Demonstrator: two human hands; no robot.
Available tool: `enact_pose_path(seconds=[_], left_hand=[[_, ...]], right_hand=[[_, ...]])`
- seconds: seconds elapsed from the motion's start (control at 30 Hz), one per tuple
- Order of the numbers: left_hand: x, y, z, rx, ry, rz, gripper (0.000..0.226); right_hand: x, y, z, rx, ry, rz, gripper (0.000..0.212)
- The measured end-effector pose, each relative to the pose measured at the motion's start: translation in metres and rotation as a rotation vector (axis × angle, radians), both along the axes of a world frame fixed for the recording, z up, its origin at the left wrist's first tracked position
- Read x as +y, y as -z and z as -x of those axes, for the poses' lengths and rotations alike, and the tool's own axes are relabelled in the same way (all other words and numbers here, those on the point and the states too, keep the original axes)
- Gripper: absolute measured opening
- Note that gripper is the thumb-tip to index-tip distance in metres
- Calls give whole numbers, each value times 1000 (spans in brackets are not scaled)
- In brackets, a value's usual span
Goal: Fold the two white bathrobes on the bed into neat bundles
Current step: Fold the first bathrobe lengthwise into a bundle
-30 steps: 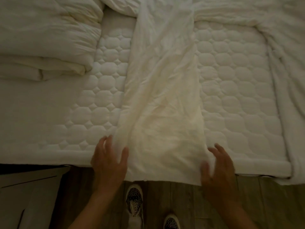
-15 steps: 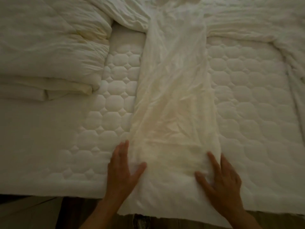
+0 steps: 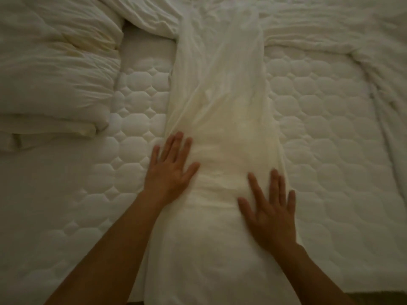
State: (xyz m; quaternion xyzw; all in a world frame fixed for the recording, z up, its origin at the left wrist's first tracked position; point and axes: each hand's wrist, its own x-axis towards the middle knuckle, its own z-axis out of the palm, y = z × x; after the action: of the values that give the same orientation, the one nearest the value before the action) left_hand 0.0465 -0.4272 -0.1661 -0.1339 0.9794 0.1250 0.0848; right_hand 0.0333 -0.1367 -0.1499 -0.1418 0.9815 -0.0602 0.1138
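**Both hands flat on a long strip of robe**

Two bare forearms point(image 3: 114, 249) reach in from the near edge, one on either side of the strip. The right hand point(image 3: 272, 214) is the nearer of the two. It lies palm down on the right part of the robe point(image 3: 220, 95), with straight, fanned fingers and the thumb out toward the middle of the cloth. It pinches nothing.

The left hand point(image 3: 170, 170) sits a little farther in, on the strip's left edge. It is also flat, with straight fingers held loosely apart. Its thumb rests on the cloth and its outer fingers lie over or just beside the edge. It holds no fold either and only presses down.

The robe runs as a narrow white band from the near edge of the mattress point(image 3: 330, 128) straight away across the quilted top. It lies roughly in the middle between left and right. It is creased near the hands and smoother beyond them.

To the far left a thick folded white pile point(image 3: 55, 73) lies on the mattress, apart from the strip. Whether it is the second robe or a duvet cannot be told. Along the far side and down the right, rumpled white bedding point(image 3: 308, 25) meets the strip's far end, and the robe's limit there is not clear.
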Motion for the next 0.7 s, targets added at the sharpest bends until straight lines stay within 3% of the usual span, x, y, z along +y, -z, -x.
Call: enact_pose_path(seconds=[0.13,0.27,0.4,0.53,0.7], left_hand=[[17,1,-36,71,-203,-69,77],[55,-10,-116,65,-232,-147,81],[98,-24,-190,42,-435,-276,85],[114,-55,-212,-57,-837,-608,69],[128,-70,-220,-195,-857,-839,46]], right_hand=[[17,-7,-9,-46,90,36,71],[47,-14,-40,-88,125,104,73],[75,-22,-85,-91,299,256,78],[99,-44,-87,-373,489,327,64],[125,-62,-81,-685,417,434,52]])
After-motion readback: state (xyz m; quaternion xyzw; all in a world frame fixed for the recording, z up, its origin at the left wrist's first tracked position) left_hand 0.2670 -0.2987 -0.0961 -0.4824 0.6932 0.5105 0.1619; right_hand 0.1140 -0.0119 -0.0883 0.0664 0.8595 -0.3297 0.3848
